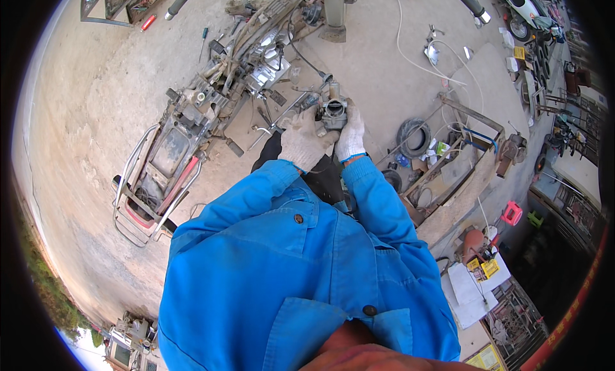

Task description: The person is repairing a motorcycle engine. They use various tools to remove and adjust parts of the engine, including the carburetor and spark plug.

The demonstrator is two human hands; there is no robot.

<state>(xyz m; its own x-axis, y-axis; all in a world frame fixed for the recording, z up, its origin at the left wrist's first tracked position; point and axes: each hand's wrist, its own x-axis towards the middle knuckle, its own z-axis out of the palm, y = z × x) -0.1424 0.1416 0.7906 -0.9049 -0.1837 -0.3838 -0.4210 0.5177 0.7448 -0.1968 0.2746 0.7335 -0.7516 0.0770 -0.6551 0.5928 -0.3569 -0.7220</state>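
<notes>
A small grey metal carburettor (334, 111) is held up in front of me, with a cable running up from its top. My left hand (304, 140), in a dirty white work glove, grips its left side and underside. Against its right side my right hand (352, 135), gloved the same way, closes around the body. Both blue sleeves rise from the lower edge to meet at the part. Behind the hands, a stripped motorcycle frame (192, 134) lies on the concrete ground.
The frame's engine and wiring (266, 57) stretch up and right of centre. A wooden crate of parts (451, 172) and a black tyre (413, 135) sit on the right. Loose tools (204, 41), a white hose (410, 57) and a pink stool (511, 213) lie around.
</notes>
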